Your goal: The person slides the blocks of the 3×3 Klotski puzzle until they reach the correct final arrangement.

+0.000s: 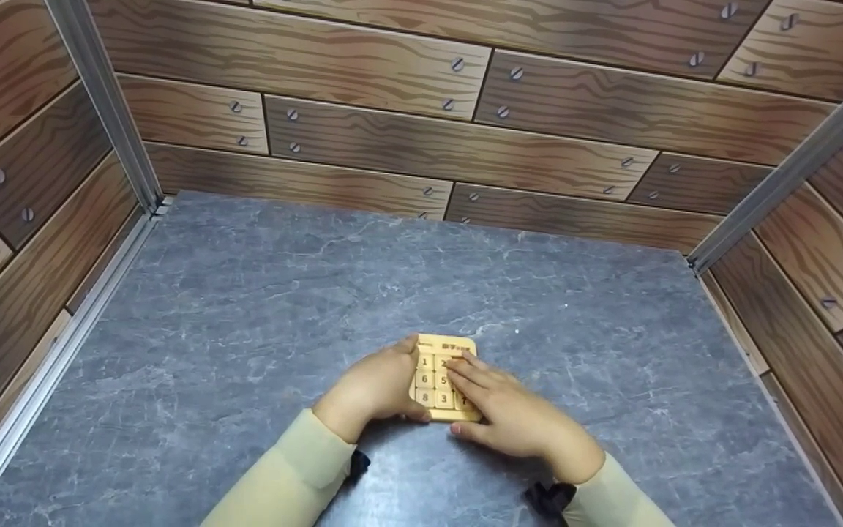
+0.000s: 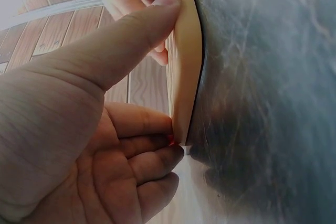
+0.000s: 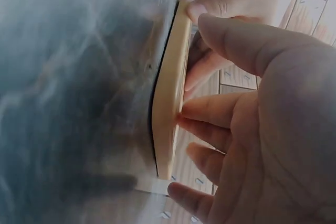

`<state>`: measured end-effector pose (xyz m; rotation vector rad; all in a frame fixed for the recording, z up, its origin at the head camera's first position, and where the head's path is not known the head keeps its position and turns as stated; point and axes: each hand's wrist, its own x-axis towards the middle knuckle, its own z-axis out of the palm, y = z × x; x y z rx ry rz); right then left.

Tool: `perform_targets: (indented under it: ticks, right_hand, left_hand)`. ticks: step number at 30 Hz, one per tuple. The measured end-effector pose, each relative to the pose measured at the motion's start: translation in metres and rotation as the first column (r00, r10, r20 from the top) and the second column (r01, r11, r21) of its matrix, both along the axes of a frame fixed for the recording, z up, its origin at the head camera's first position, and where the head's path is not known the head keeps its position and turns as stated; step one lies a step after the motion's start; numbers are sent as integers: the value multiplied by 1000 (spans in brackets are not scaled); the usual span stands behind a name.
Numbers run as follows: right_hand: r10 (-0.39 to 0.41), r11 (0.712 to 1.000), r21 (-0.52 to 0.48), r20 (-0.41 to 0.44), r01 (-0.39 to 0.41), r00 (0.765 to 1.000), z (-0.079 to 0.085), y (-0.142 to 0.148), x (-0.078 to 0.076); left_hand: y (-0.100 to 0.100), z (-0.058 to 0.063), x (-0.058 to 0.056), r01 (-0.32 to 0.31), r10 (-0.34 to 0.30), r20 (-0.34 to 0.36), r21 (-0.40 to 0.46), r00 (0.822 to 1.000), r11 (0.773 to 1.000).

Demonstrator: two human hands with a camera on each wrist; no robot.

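A yellow wooden number slide puzzle (image 1: 425, 380) lies flat on the grey marbled table. Its left column of tiles reads 1, 6, 8; part of the right side is hidden under fingers. My left hand (image 1: 377, 384) grips the puzzle by its left side, thumb at the near edge and fingers toward the far corner. Extended fingers of my right hand (image 1: 516, 417) rest on the tiles at the right, its thumb near the close edge. In the left wrist view, the puzzle's frame (image 2: 188, 51) shows edge-on between left thumb and fingers. The right wrist view shows right fingertips touching the puzzle's face.
The grey marbled tabletop (image 1: 282, 293) spreads around the puzzle. Wood-patterned panels (image 1: 363, 139) stand at the back and both sides, with metal rails (image 1: 103, 102) at the corners. Two tiny white specks lie on the table to the right of the puzzle.
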<state>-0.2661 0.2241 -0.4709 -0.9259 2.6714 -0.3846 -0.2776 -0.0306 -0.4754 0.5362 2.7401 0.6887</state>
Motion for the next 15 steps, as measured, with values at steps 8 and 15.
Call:
perform_targets:
  ticks: [8, 15]
  right_hand:
    - [-68, 997, 47, 3, 68, 998, 11, 8, 1]
    - [-51, 995, 84, -41, 54, 998, 18, 3, 9]
  left_hand:
    - [0, 1, -1, -9, 8, 7, 16, 1000, 1000]
    - [0, 3, 2, -9, 9, 6, 9, 1000, 1000]
